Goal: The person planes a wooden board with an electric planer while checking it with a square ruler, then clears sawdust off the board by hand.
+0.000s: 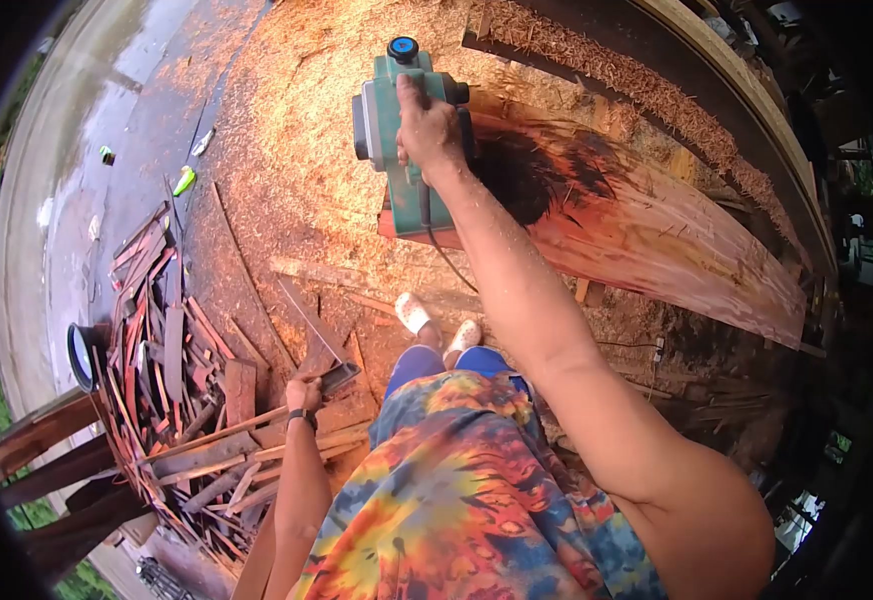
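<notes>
The right hand [427, 130] is closed around the top handle of a green power tool [387, 110], which looks like an electric planer. The thumb lies along the handle, but the other fingers are partly covered by the back of the hand. The tool is at the far middle of the scene, on the left end of a broad reddish plank [657, 235]. Its underside is hidden, so I cannot tell how it meets the wood. A dark cord [454, 262] goes down from it and passes out of sight behind the right forearm.

The plank extends to the right, and beside the tool it bears a large blackish patch [517, 175]; part of its near edge is covered by the arm.

The left hand [305, 395] is low at the left, with a dark band [302, 416] on the wrist. Its fingers are bent around one end of an angled tool [315, 325], perhaps a carpenter's square; the grip itself is small and difficult to see.

Near this hand, to the left, lies a heap of wood offcuts [174, 350], with many pieces covering each other. Pale shavings [307, 90] are spread over the far ground. At the far right, a long dark beam [597, 85] carries more shavings, and its far end is cut off by the view. The right border is too dark to read.
</notes>
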A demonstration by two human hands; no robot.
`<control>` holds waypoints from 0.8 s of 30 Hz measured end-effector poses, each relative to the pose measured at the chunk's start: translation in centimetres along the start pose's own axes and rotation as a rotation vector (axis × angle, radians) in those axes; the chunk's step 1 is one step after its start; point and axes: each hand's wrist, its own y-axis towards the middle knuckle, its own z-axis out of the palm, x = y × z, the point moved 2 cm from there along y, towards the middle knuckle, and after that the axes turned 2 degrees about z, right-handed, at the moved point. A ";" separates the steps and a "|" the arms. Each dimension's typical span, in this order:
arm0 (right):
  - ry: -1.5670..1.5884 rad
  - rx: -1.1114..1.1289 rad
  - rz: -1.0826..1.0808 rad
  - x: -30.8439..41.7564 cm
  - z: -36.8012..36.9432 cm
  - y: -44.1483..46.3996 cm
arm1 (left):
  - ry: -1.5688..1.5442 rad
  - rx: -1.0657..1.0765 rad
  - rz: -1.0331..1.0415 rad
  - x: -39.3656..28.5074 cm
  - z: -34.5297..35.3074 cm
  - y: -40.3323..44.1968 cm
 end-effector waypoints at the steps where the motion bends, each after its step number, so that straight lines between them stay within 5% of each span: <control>1: 0.039 0.028 0.059 1.8 -0.1 0.1 | -0.045 -0.006 0.020 0.1 0.1 -0.3; 6: 0.053 0.016 0.059 0.9 -0.2 -2.1 | -0.067 0.011 0.024 0.0 -0.8 -2.8; 13: -0.161 -0.066 0.012 -3.5 -1.4 -17.4 | 0.102 0.015 -0.155 1.9 -3.3 -2.5; 18: -0.111 -0.093 -0.008 -2.0 -1.4 -15.6 | 0.313 0.062 -0.198 2.8 -5.9 2.8; 21: -0.136 -0.252 -0.079 -2.5 0.5 -9.1 | 0.642 0.103 0.121 -1.1 -8.2 4.1; 24: 0.011 -0.171 0.062 -1.0 1.0 -3.1 | 0.692 0.031 0.312 -3.0 -10.9 6.8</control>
